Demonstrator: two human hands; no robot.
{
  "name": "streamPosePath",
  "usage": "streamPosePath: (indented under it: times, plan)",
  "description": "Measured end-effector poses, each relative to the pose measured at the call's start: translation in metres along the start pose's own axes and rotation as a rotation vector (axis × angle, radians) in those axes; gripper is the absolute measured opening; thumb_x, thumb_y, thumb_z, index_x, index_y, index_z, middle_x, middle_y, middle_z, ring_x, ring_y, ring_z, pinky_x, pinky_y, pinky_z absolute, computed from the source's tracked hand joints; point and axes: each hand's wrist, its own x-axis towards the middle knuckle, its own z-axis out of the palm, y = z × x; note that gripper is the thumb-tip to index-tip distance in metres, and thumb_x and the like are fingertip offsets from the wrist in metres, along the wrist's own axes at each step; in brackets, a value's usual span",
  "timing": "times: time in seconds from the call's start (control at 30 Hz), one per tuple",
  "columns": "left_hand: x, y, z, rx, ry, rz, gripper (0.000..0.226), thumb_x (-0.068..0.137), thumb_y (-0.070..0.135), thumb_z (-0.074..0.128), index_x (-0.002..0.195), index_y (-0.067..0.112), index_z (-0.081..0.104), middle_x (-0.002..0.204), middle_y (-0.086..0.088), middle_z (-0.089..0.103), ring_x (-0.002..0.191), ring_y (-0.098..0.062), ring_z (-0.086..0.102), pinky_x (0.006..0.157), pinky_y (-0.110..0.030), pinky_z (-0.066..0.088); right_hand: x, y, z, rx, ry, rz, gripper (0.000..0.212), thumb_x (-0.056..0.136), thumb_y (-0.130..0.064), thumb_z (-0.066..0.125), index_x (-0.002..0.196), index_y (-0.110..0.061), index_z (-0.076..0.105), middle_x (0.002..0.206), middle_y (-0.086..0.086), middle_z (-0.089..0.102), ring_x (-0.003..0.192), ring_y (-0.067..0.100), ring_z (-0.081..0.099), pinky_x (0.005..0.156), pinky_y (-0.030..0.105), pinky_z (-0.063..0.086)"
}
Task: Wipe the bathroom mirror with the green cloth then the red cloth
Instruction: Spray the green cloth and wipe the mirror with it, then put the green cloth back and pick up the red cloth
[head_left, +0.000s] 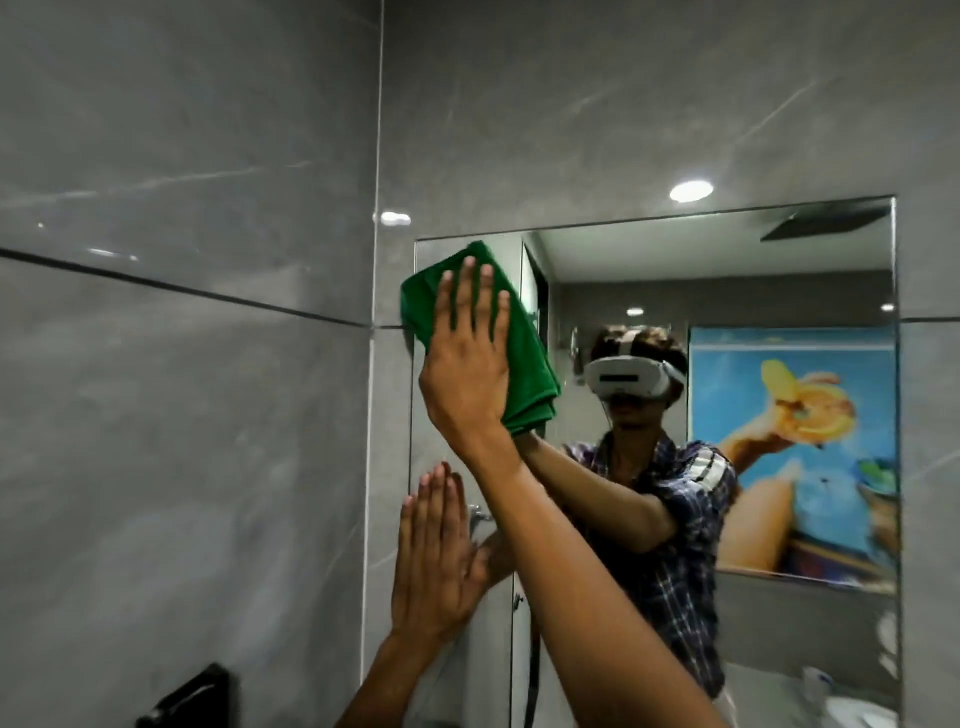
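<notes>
The right hand (462, 364), palm flat and fingers extended, presses the folded green microfibre cloth (524, 358) against the rectangular frameless wall mirror (727, 291) at its upper-left corner. The left hand (434, 561), open and holding nothing, rests flat at the mirror's left edge.

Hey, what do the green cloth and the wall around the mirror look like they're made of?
Green cloth: looks like soft microfibre or terry, matte with a fuzzy nap, folded in thick layers.
Wall: apparently glossy grey stone-look tile, porcelain or polished marble; it shows pale veins, light glare and grout lines.
</notes>
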Motion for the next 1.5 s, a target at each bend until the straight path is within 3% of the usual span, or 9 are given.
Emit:
streamPosePath:
  times: [0.2, 0.47, 0.63, 0.73, 0.93, 1.07, 1.17, 1.37, 1.5]
  plan:
    - [-0.005, -0.001, 0.004, 0.019, -0.02, -0.005, 0.076, 0.102, 0.046, 0.025, 0.165, 0.006, 0.008, 0.176, -0.013, 0.002, 0.163, -0.03, 0.008, 0.133, -0.044, 0.001, -0.061, 0.086, -0.027, -0.138, -0.166, -0.366, 0.082, 0.091, -0.016, 0.051, 0.165, -0.018, 0.013, 0.174, 0.009, 0.005, 0.162, 0.028, 0.0, 0.133, 0.047, -0.001]
    - [-0.004, 0.002, 0.005, 0.023, -0.002, -0.006, 0.074, 0.104, 0.044, 0.018, 0.164, 0.004, 0.003, 0.175, -0.016, 0.002, 0.163, -0.031, 0.005, 0.133, -0.044, -0.002, -0.169, 0.221, -0.095, -0.08, 0.25, 0.503, 0.085, 0.092, -0.027, 0.045, 0.166, -0.018, 0.003, 0.172, 0.023, -0.003, 0.161, 0.035, -0.008, 0.131, 0.057, 0.007]
    - [-0.005, 0.0, 0.008, 0.014, -0.017, 0.0, 0.073, 0.104, 0.044, 0.015, 0.165, 0.006, 0.003, 0.175, -0.015, 0.001, 0.163, -0.031, 0.006, 0.133, -0.045, -0.002, -0.168, 0.16, -0.065, 0.061, 0.377, 0.556, 0.082, 0.095, -0.012, 0.045, 0.164, -0.019, 0.001, 0.171, 0.023, 0.008, 0.161, 0.032, -0.001, 0.131, 0.055, 0.01]
    - [-0.005, 0.003, 0.003, 0.015, -0.024, -0.009, 0.073, 0.105, 0.044, 0.017, 0.165, 0.006, 0.0, 0.175, -0.015, -0.003, 0.164, -0.03, 0.003, 0.133, -0.045, -0.002, -0.172, 0.104, -0.042, 0.233, 0.221, 0.302, 0.089, 0.083, 0.016, 0.043, 0.163, -0.013, 0.017, 0.171, 0.014, 0.016, 0.161, 0.03, 0.013, 0.132, 0.05, 0.016]
    - [-0.016, 0.027, -0.039, -0.158, -0.107, -0.057, 0.065, 0.105, 0.041, 0.025, 0.162, 0.009, 0.022, 0.171, -0.02, 0.021, 0.162, -0.03, 0.01, 0.131, -0.059, -0.001, -0.178, 0.039, -0.046, 0.791, -0.254, 0.192, 0.052, 0.094, 0.004, 0.054, 0.146, -0.004, 0.053, 0.155, 0.01, 0.052, 0.149, 0.017, 0.042, 0.129, 0.035, 0.028]
    - [-0.043, 0.079, -0.088, -0.986, -0.103, -0.553, 0.057, 0.106, 0.039, 0.04, 0.161, 0.024, 0.034, 0.166, 0.005, 0.04, 0.157, -0.015, 0.032, 0.129, -0.046, 0.029, -0.215, 0.026, -0.078, 1.173, -0.302, 0.616, 0.036, 0.106, -0.013, 0.047, 0.141, -0.008, 0.056, 0.126, -0.012, 0.068, 0.114, -0.007, 0.064, 0.102, 0.014, 0.051]
    - [-0.076, 0.113, -0.113, -1.306, -0.105, -0.773, 0.051, 0.103, 0.026, 0.054, 0.153, 0.033, 0.044, 0.143, 0.022, 0.062, 0.137, -0.007, 0.058, 0.102, -0.023, 0.056, -0.258, 0.038, -0.105, 1.429, -0.327, 1.101, 0.029, 0.107, -0.012, 0.048, 0.13, -0.007, 0.063, 0.116, 0.002, 0.076, 0.1, 0.009, 0.074, 0.091, 0.027, 0.061]
    - [-0.209, 0.205, -0.134, -1.599, -0.561, -1.169, 0.047, 0.097, 0.027, 0.06, 0.142, 0.014, 0.058, 0.142, -0.017, 0.066, 0.129, -0.034, 0.065, 0.094, -0.045, 0.061, -0.404, 0.108, -0.207, 1.542, -0.541, 1.693, 0.031, 0.102, -0.014, 0.052, 0.124, 0.005, 0.064, 0.098, 0.021, 0.076, 0.076, 0.027, 0.073, 0.067, 0.035, 0.064]
    - [-0.316, 0.295, -0.128, -1.686, -0.797, -1.521, 0.046, 0.098, 0.012, 0.06, 0.144, 0.018, 0.057, 0.141, -0.019, 0.066, 0.122, -0.036, 0.069, 0.095, -0.051, 0.061, -0.528, 0.165, -0.266, 1.343, -0.539, 1.95, 0.025, 0.101, -0.009, 0.054, 0.121, 0.001, 0.065, 0.092, 0.016, 0.077, 0.079, 0.03, 0.074, 0.08, 0.042, 0.062]
